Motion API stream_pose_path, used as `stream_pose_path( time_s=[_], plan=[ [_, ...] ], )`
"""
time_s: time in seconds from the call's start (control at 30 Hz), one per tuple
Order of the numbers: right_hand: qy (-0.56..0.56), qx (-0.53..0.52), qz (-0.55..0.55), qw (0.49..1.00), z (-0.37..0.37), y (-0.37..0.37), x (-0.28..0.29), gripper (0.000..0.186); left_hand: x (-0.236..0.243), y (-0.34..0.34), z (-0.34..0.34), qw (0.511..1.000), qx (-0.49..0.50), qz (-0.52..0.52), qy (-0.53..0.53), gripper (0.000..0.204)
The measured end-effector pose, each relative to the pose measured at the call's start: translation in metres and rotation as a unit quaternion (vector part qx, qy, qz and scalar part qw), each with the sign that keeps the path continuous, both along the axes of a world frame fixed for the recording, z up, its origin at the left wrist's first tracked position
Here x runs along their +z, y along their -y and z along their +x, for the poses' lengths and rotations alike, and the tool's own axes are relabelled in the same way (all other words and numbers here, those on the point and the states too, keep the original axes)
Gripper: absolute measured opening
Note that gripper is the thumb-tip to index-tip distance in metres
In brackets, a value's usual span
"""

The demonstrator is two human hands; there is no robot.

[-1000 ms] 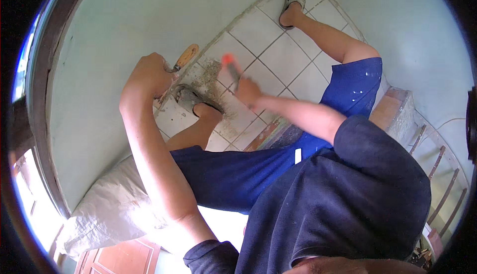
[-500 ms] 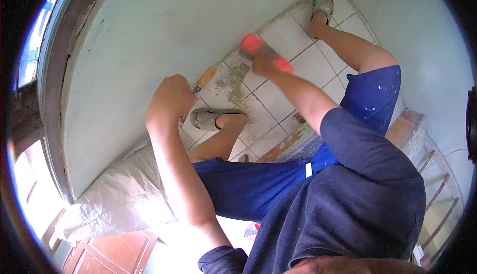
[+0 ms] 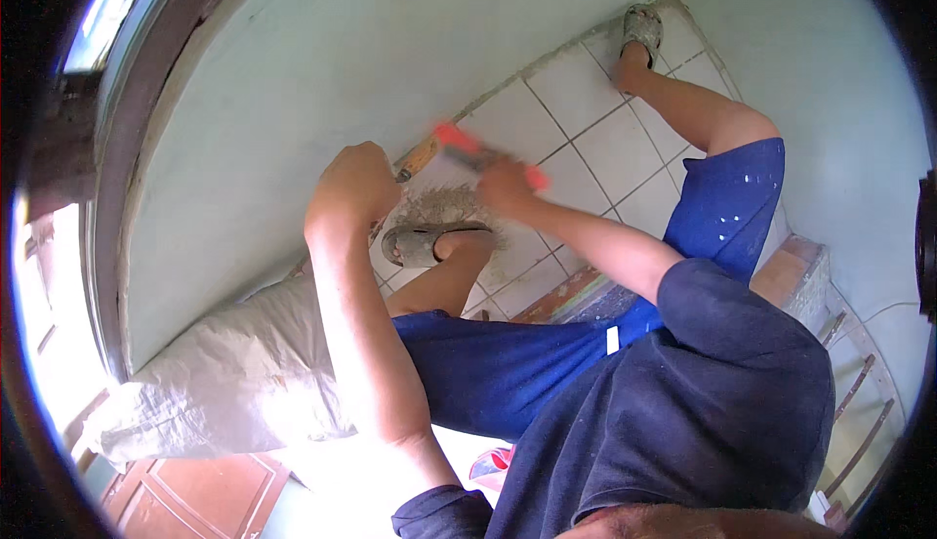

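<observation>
My left hand (image 3: 353,180) is closed on a tool with a metal part and a wooden handle (image 3: 420,156), held at the foot of the pale wall above a patch of grey debris (image 3: 434,202) on the tiles. My right hand (image 3: 503,183) grips a red and dark tool (image 3: 457,135), blurred by motion, beside the wooden handle; whether the two tools touch I cannot tell. My left foot in a grey clog (image 3: 415,244) is just below the debris.
Pale walls (image 3: 254,100) meet beyond my outstretched right leg (image 3: 693,114). A large off-white sack (image 3: 215,383) lies at lower left by a window frame (image 3: 117,246). A ledge (image 3: 791,266) and a rack with bars (image 3: 859,383) stand at right.
My right hand and its red tool first swung up and left, then came down closer to the wooden handle. My left hand has shifted right in the picture as the view moved.
</observation>
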State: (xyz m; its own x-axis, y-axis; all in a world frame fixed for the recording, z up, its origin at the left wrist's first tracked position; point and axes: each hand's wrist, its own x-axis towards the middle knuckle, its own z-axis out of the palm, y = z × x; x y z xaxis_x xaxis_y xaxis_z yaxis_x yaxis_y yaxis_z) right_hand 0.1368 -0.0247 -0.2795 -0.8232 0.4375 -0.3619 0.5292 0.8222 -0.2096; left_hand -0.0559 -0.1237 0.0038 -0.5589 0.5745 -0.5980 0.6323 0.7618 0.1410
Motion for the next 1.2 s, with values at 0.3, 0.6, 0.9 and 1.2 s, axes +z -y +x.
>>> stream_pose_path(
  time_s=[0.3,0.6,0.9,1.2],
  plan=[
    [0.043,-0.21,0.179,0.96,0.01,-0.184,-0.062,0.031,-0.002,0.015,-0.001,1.0,0.028,-0.008,0.003,0.033],
    [0.023,0.02,-0.189,0.981,-0.059,0.049,-0.069,0.034,0.017,-0.023,0.0,0.998,0.013,-0.053,0.042,0.036],
    [-0.061,-0.024,-0.064,0.996,-0.016,0.021,-0.01,0.028,0.02,-0.027,0.003,0.999,-0.017,-0.032,0.001,0.045],
    [-0.059,-0.332,0.099,0.936,0.069,-0.184,-0.043,0.033,0.009,-0.013,-0.001,1.0,-0.007,-0.016,0.004,0.044]
  ],
)
